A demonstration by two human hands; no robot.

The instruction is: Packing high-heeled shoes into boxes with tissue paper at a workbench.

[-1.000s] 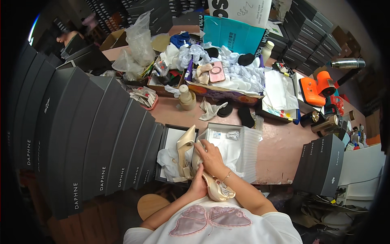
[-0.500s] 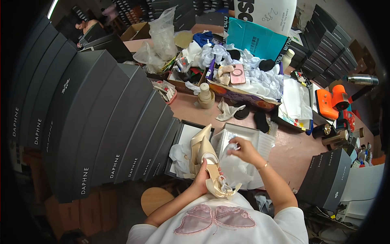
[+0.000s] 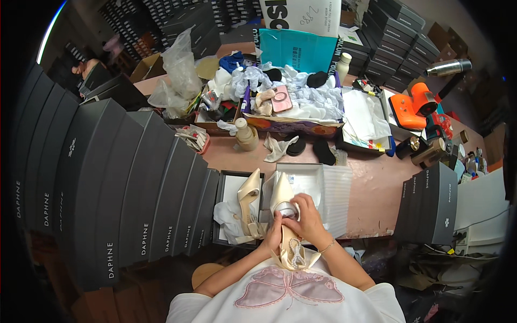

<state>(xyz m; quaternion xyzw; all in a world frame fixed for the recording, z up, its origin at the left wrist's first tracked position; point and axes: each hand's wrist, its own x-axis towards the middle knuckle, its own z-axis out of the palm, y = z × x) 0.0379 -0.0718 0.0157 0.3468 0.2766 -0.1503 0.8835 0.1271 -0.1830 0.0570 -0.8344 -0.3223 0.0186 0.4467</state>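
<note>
A cluttered pink table ringed by stacked dark shoe boxes lies before us. Our left hand and right hand both close their grip on a cream pointed shoe, steadying it above the open box, where its mate rests.

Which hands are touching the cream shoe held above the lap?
Touching, both: the head view shows left hand and right hand wrapped around the shoe.

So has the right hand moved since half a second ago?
Yes. The right hand came back left from the open white box onto the cream shoe.
</note>
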